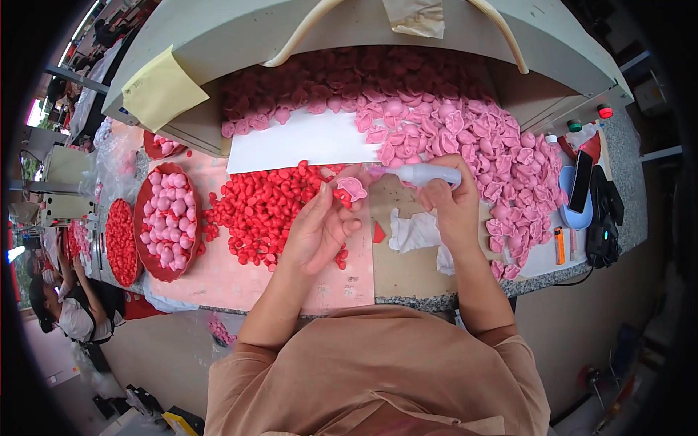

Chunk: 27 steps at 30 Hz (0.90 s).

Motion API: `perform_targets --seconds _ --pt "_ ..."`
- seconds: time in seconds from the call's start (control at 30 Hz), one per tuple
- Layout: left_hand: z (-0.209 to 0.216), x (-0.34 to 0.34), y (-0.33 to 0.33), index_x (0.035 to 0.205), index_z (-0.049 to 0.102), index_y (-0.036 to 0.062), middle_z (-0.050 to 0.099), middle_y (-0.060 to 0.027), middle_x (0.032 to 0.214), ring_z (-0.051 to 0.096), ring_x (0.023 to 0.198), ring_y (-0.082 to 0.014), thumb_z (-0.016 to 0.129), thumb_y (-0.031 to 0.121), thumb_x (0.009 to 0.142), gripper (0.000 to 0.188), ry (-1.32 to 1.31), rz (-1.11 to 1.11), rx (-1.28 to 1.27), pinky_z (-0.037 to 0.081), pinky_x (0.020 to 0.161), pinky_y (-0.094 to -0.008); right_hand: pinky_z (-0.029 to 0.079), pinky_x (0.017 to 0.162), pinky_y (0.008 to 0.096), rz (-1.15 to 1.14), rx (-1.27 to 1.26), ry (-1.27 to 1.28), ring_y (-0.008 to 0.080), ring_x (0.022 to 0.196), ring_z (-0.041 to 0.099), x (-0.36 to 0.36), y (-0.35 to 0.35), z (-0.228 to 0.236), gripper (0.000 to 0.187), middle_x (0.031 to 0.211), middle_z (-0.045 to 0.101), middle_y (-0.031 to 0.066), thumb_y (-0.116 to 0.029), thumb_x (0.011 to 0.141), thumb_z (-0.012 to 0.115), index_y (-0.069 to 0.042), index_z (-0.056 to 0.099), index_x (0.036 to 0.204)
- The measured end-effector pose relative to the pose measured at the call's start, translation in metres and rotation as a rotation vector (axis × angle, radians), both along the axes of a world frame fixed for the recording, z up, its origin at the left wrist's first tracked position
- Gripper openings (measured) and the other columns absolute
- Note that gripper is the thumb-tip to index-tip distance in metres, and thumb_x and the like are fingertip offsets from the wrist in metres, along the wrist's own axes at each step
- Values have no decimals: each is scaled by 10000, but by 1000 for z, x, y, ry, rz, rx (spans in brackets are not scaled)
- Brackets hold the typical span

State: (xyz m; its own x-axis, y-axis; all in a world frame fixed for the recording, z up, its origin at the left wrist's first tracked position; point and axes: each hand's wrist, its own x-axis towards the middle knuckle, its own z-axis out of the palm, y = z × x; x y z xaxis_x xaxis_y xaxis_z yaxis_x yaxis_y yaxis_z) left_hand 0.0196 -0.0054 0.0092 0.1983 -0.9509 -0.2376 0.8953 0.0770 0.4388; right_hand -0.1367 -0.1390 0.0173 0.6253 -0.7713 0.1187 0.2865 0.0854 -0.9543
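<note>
My left hand is turned palm up and pinches a small pink moulded shell between thumb and fingers. A small red piece shows beside the shell at the fingertips. My right hand grips a translucent squeeze bottle, lying nearly level. Its narrow nozzle points left, close to the pink shell; whether they touch I cannot tell. Left of my left hand spreads a heap of glossy red pieces. Behind and right of my right hand lies a large heap of pink shells.
A grey hooded housing arches over the back. At left stand a red bowl of pink balls and a dish of red pieces. A white cloth, phone and orange stick lie rightward. A co-worker sits far left.
</note>
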Motion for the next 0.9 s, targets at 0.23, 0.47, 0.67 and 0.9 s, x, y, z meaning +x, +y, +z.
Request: perform_targets --seconds 0.23,0.47,0.67,0.9 --pt "0 -7 3 1380 246 -17 502 -87 1162 540 932 -126 369 292 977 523 -104 -134 -52 502 756 -271 391 576 206 -99 -185 -22 72 634 467 -4 -2 0 273 797 548 21 -272 888 581 -18 501 947" --pt "-3 -7 2 1346 332 -10 556 -99 1139 546 900 -111 352 322 980 494 -176 -129 3 474 758 -279 413 665 227 -133 -461 78 106 735 507 -7 0 -2 356 851 556 64 -347 872 594 -14 490 942" --pt "-4 -10 2 1337 358 8 575 -96 1108 535 841 -105 339 346 981 491 -177 -137 43 455 726 -279 398 620 234 -90 -596 113 117 702 494 -6 1 -1 338 820 565 70 -296 841 644 -9 493 937" --pt "-5 -9 2 1299 404 13 587 -96 1079 535 837 -104 341 350 980 468 -151 -138 67 454 714 -277 434 596 243 -140 -595 92 129 669 562 -4 1 -1 283 792 603 66 -243 779 714 -19 577 884"
